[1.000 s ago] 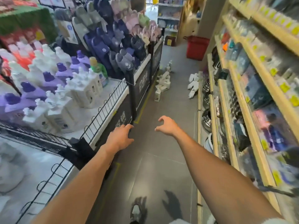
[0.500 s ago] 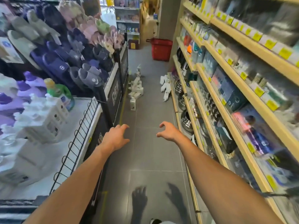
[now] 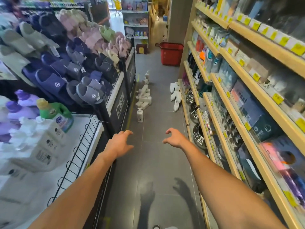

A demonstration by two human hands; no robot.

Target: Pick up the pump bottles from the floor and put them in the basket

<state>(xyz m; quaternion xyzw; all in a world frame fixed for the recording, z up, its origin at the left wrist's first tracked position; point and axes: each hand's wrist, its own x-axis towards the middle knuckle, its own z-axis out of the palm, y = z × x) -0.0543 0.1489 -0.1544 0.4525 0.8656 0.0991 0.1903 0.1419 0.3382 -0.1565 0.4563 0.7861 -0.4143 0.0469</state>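
A person's two bare forearms, left hand (image 3: 119, 144) and right hand (image 3: 174, 138), with no sleeves, watch or rings apparently visible.

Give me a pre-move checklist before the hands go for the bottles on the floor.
1. Left hand free: ok, fingers spread, holding nothing.
2. Right hand free: ok, fingers curled open, holding nothing.
3. Pump bottles in sight: ok, left pile by the slipper stand, right pile by the shelving.
4. Bottles in reach: not ok, both piles lie well ahead.
5. Red basket located: ok, on the floor beyond the piles.
6. Floor path clear: ok, bare tiles ahead.
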